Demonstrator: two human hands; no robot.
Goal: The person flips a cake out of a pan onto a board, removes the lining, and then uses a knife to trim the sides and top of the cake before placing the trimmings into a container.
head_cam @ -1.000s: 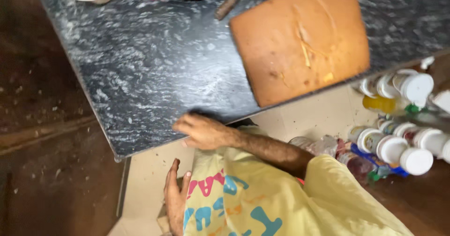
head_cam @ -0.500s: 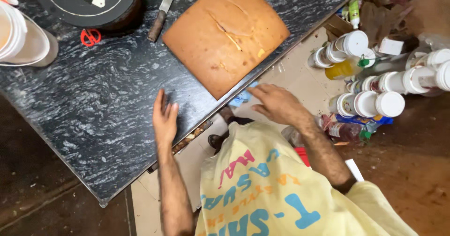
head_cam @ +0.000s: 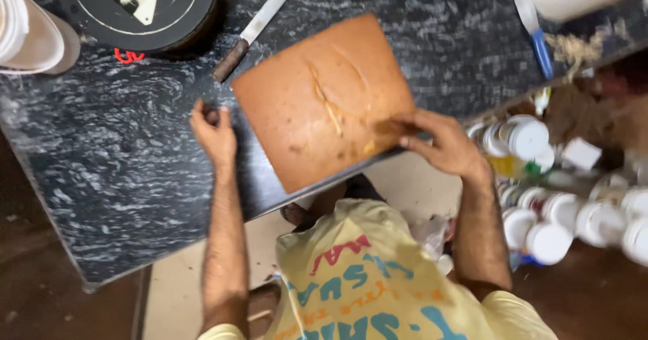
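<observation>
Hands bracket a flat, square, golden-brown sponge cake slab point(head_cam: 322, 100) lying on the black marbled stone counter point(head_cam: 121, 178). The right hand point(head_cam: 442, 141) rests on the slab's near right corner, fingers spread and bent down onto the crust, pinching nothing that I can make out. The left hand point(head_cam: 214, 132) lies on the counter just beside the slab's left corner, fingers loosely curled, holding nothing. Beyond the left hand a long knife with a brown wooden handle point(head_cam: 255, 28) points away from the slab's far edge, and past it sits a round black turntable stand point(head_cam: 138, 6). White-capped bottles point(head_cam: 540, 218) crowd the floor beside the right wrist. Judging by the slab's cracked top, steadying it calls for flat, even pressure from both sides, never a squeeze at one corner, which could tear the crumb. Compared with half a second ago, the right hand has come up from below the counter edge onto the slab, while the left has slid closer to it.
</observation>
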